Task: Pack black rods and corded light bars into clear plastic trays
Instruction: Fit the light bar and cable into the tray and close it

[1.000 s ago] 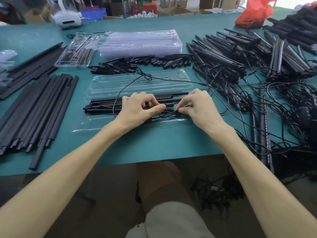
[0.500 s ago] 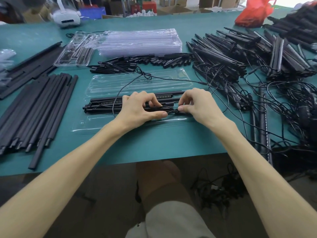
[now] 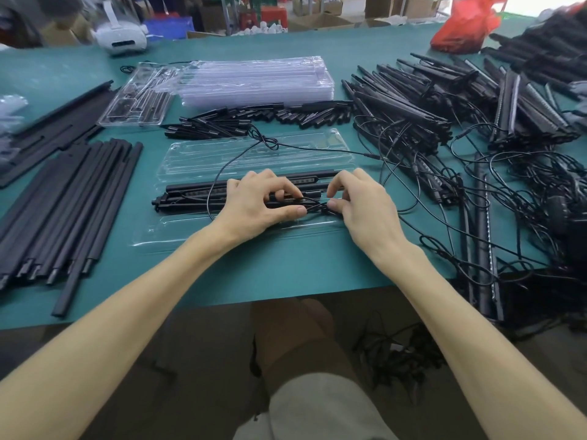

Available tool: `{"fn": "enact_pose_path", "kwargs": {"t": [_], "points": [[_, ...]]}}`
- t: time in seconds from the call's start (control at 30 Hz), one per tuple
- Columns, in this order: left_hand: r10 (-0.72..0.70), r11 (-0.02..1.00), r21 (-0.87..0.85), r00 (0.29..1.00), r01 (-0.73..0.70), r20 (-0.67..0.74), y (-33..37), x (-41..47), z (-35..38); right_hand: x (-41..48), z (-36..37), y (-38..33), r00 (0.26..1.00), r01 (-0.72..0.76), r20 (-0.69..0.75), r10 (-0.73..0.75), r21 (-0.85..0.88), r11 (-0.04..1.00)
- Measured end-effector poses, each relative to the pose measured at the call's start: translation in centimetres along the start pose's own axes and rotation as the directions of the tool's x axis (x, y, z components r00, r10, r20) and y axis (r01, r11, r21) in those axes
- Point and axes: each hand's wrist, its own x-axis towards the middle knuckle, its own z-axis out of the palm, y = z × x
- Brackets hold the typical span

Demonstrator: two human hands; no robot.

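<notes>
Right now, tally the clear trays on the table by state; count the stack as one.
Open tray, where left hand and right hand hold the cord: 1
Tray with parts, set aside: 1
Stack of empty trays: 1
Total: 3

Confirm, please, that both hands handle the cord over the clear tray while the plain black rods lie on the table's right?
Not quite: the head view shows the plain black rods on the table's left. Left hand and right hand do handle the cord over the clear tray.

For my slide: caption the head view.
Left hand and right hand pinch a cord over bars in a tray.
</notes>
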Motion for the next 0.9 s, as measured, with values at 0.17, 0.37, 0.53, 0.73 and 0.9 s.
{"fn": "enact_pose_path", "kwargs": {"t": [0.17, 0.37, 0.53, 0.73, 0.9], "points": [[0.037, 0.999, -0.036, 0.999, -0.038, -0.016, 0.35, -0.33, 0.05, -0.34, -0.18, -0.27, 0.998, 0.054, -0.014, -0.054, -0.031, 0.998], [0.048, 0.999, -0.022, 0.999, -0.048, -0.002, 0.46, -0.38, -0.05, -0.58, -0.10, -0.20, 0.998, 0.063, -0.026, -0.065, -0.065, 0.996], [0.058, 0.998, -0.003, 0.998, -0.058, -0.027, 0.38, -0.53, 0.13, -0.82, -0.17, -0.38, 0.995, 0.085, -0.039, -0.088, -0.064, 0.994], [0.036, 0.999, 0.000, 0.999, -0.036, -0.029, 0.20, -0.37, 0.21, -0.82, -0.07, -0.35, 0.990, 0.137, -0.025, -0.142, -0.131, 0.982], [0.008, 1.000, 0.019, 1.000, -0.008, 0.024, 0.22, -0.08, 0.10, -0.85, 0.10, -0.27, 0.991, 0.129, -0.022, -0.134, -0.159, 0.979]]}}
